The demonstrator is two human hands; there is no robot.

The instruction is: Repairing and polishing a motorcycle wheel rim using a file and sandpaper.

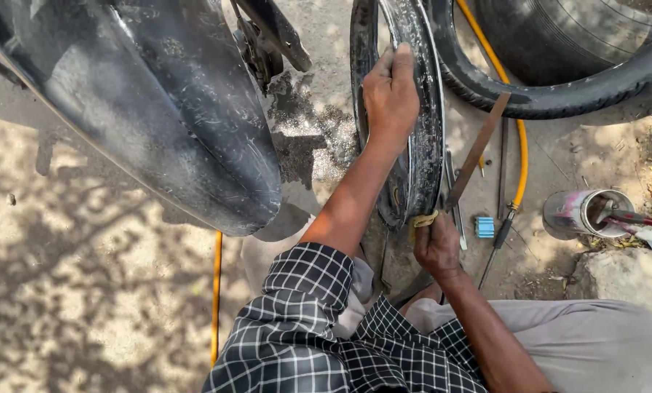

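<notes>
Two hands steady an upright wheel rim on sandy ground beside a scooter

The left hand (390, 91) curls its fingers closed over the top edge of the bare metal wheel rim (422, 138), which stands on edge between the person's knees; the right hand (436, 246) pinches a small yellowish rag (423, 218) against the rim's lower edge. The rim looks stiff, fairly heavy and greasy, so probably slippery; its rolled edge seems the surest place to grip. A rusty flat bar (479, 149) leans on it. Nearby lie a black tyre (559, 94), a yellow hose (521, 156) and a tin can (581, 212); the scooter's dark mudguard (173, 109) looms left
</notes>
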